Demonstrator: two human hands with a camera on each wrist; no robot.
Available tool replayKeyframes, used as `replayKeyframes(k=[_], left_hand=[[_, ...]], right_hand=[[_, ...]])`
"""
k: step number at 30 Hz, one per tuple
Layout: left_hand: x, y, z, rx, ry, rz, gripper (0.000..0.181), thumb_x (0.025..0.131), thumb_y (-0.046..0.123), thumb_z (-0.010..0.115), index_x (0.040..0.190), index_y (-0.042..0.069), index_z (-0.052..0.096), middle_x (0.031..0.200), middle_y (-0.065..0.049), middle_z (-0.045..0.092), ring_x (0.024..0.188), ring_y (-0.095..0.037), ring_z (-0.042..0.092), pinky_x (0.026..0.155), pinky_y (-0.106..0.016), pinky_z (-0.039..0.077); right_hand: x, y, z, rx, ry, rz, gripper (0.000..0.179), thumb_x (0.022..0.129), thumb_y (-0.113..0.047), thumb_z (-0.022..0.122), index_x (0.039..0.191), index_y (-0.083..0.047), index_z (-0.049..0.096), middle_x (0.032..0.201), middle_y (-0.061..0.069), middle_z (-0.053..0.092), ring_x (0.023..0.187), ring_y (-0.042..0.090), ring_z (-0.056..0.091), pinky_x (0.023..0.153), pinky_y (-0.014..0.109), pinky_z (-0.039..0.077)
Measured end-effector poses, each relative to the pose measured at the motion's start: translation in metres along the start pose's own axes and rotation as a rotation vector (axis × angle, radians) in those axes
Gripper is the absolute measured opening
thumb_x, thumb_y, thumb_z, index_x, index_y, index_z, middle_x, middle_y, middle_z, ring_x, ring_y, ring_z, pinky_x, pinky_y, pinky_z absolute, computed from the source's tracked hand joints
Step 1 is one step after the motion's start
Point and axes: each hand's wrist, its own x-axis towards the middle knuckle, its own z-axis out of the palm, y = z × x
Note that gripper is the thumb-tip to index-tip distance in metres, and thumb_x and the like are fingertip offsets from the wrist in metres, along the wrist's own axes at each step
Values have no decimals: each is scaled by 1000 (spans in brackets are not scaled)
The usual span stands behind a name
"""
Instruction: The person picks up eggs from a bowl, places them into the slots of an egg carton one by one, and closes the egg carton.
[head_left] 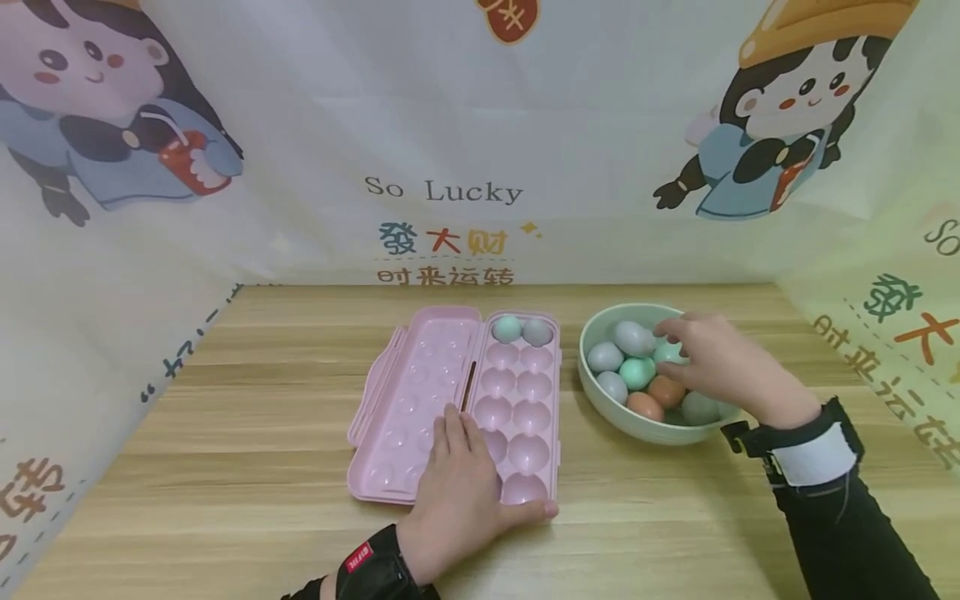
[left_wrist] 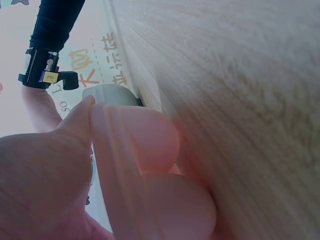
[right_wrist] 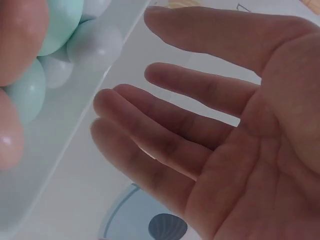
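Two lines of Chinese characters sit under the English words "So Lucky" on the pale cloth (head_left: 615, 167) behind the table (head_left: 247, 433); we read 發大财 above 时来运转, and parts of the same lines recur on the side walls, beside printed cartoon figures (head_left: 787, 158); the red label (head_left: 359, 557) on the left wrist's black strap (head_left: 382, 571) is too small for us to read surely. We see a light, wood-grained surface running back to the cloth; near its back right corner stands a pale green bowl (head_left: 648, 432) of mint, grey and brown eggs (head_left: 637, 373); left of it, about midway along the back edge, lies an open pink egg box (head_left: 442, 367), with one mint and one grey egg (head_left: 507, 329) in its two farthest hollows. Our left hand (head_left: 457, 504) rests on the box, fingers straight and close together, thumb spread to its near right corner; our right hand (head_left: 723, 367) hovers over the bowl's right side, fingers parted and slightly bent.
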Motion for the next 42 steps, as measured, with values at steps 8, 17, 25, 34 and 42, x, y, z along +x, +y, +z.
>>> replayKeyframes(k=[8, 17, 25, 34, 42], left_hand=[[-1, 3, 1, -19, -39, -27, 137, 61, 88, 53, 135, -24, 27, 138, -45, 19, 130, -53, 24, 101, -46, 32], [2, 1, -5, 3, -18, -11, 135, 63, 88, 51, 134, -25, 28, 137, -46, 20, 129, -53, 25, 101, -46, 32], [2, 1, -5, 21, -29, -6, 136, 62, 90, 48, 133, -24, 29, 137, -47, 20, 129, -53, 25, 102, -46, 32], [3, 3, -4, 12, -7, -1, 135, 62, 88, 51, 133, -25, 29, 136, -47, 21, 129, -53, 26, 103, -45, 30], [1, 2, -3, 19, -14, 2, 135, 63, 89, 48, 133, -24, 30, 136, -47, 21, 129, -52, 26, 103, -45, 29]], right_hand=[[-2, -1, 10, 3, -53, 30, 53, 81, -7, 66, 130, 6, 52, 124, 28, 51, 109, 40, 53, 88, 50, 43], [6, -9, 11, 41, -130, -40, 29, 76, 0, 63, 104, -1, 68, 92, 6, 63, 81, 20, 56, 70, 33, 45], [9, -13, 23, 110, -220, -124, 7, 84, -13, 69, 79, -17, 65, 65, -9, 50, 59, 7, 44, 52, 24, 36], [5, -16, 24, -5, -277, -52, 18, 89, -20, 65, 73, -25, 58, 62, -8, 43, 60, 10, 41, 52, 30, 30], [3, -17, 25, -51, -297, -65, 15, 92, -22, 61, 79, -28, 60, 66, -8, 45, 61, 11, 42, 53, 34, 33]])
